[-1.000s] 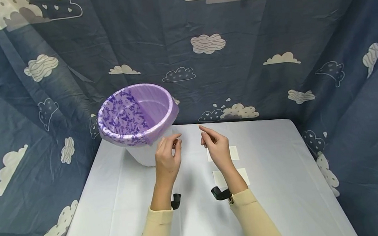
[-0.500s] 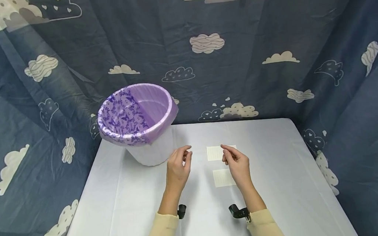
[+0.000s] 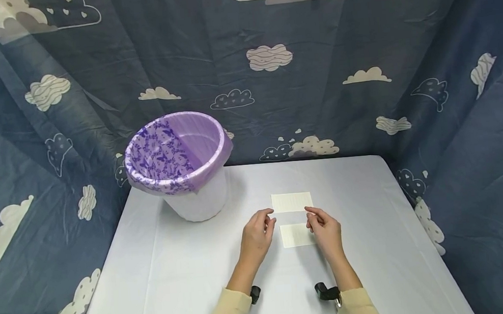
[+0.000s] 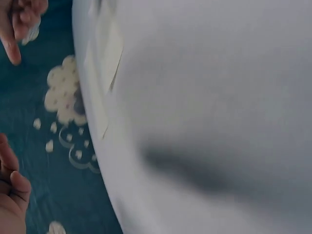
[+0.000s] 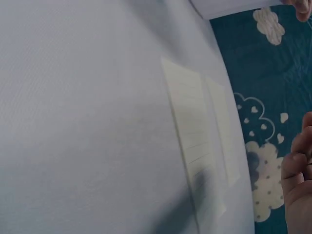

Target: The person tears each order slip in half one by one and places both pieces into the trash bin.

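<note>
Two pale yellow rectangular papers lie on the white table, the far paper behind the near paper; in the right wrist view faint lines cross the near paper. My left hand hovers just left of the papers with nothing in its loosely bent fingers. To the right, my right hand hangs over the right end of the near paper, hiding that corner, and also holds nothing. Both hands cast shadows on the tabletop, apart from the papers. The left wrist view shows part of the left hand at its edge.
A white bucket stands at the table's back left, its rim covered by a purple butterfly-patterned liner. Dark blue cloud-print fabric hangs behind and beside the white table.
Both hands have moved right and toward the person, away from the bucket to the papers. The near paper, partly covered by the right arm before, now shows more. Bucket and papers stay put.
</note>
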`<state>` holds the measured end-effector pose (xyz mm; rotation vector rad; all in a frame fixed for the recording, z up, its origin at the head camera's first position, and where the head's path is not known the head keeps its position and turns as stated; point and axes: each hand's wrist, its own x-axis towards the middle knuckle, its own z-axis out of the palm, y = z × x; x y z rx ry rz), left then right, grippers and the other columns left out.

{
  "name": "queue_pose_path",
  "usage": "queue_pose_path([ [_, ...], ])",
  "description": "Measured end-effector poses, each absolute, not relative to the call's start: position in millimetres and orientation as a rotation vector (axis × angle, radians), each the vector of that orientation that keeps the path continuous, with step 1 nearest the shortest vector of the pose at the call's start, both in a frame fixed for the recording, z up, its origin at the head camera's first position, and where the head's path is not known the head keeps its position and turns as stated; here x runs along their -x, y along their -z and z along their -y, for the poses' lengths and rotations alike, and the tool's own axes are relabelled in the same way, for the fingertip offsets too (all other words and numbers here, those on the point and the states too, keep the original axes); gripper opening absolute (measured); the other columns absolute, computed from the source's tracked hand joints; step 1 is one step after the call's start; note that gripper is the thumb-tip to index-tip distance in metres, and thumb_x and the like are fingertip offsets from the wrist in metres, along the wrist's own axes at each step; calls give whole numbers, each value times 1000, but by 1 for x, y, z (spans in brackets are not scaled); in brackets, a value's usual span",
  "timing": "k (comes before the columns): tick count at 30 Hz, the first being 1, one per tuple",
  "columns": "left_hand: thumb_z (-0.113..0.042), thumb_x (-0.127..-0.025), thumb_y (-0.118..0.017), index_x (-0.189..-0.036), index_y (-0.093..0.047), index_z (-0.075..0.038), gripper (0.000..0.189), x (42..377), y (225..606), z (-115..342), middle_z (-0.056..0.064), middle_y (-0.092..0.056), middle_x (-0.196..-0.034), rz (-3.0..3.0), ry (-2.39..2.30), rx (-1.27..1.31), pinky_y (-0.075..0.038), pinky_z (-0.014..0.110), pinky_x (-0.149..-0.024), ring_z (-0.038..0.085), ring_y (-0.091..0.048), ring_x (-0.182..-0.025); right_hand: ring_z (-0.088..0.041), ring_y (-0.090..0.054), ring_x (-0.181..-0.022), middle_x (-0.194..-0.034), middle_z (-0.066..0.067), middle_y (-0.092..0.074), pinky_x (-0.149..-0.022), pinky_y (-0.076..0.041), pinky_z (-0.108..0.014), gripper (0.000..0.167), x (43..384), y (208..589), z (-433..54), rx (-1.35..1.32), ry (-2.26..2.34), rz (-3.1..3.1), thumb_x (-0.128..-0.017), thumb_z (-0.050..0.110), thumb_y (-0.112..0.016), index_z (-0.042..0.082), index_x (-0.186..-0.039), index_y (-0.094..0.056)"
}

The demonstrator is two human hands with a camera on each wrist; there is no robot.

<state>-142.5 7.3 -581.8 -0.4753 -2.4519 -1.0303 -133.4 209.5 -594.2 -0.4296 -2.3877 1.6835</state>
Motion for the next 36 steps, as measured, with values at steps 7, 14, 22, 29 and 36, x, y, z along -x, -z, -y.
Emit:
queue_pose_path([
  [7, -12, -95, -80, -121, -71, -6, 28, 134, 599, -29, -2, -66, -81, 2560, 984, 506, -44, 13, -59, 4, -55, -66, -17, -59, -66, -73, -1, -70, -62, -45, -21, 28, 135, 613, -214, 489, -1636, 2527, -104, 20, -67, 14, -130, -75],
  [14, -13, -93, -81, -122, -72, -5, 32, 136, 615, -40, -3, -65, -79, 2641, 1018, 474, -45, 17, -60, 3, -53, -65, -16, -61, -66, -72, 0, -71, -60, -43, -21, 35, 137, 621, -216, 513, -1658, 2600, -104, 18, -66, 11, -138, -70],
  [22, -14, -93, -81, -124, -74, -3, 33, 139, 629, -52, -4, -67, -76, 2777, 1114, 433, -44, 15, -60, -2, -48, -63, -10, -58, -58, -73, -7, -73, -54, -44, -19, 45, 141, 632, -214, 554, -1695, 2678, -103, 16, -62, 5, -147, -60],
  [29, -14, -93, -82, -130, -70, 1, 42, 143, 637, -59, -4, -65, -77, 2903, 1210, 396, -43, 16, -60, -2, -47, -65, -11, -59, -55, -68, -4, -71, -51, -45, -19, 52, 145, 635, -211, 560, -1651, 2765, -103, 16, -58, -5, -150, -53],
  [36, -15, -90, -85, -132, -68, 6, 50, 145, 643, -63, -1, -63, -80, 2945, 1175, 421, -44, 19, -64, 3, -49, -70, -11, -57, -54, -65, -3, -69, -56, -44, -22, 51, 148, 633, -210, 492, -1503, 2881, -102, 14, -58, -13, -146, -52],
])
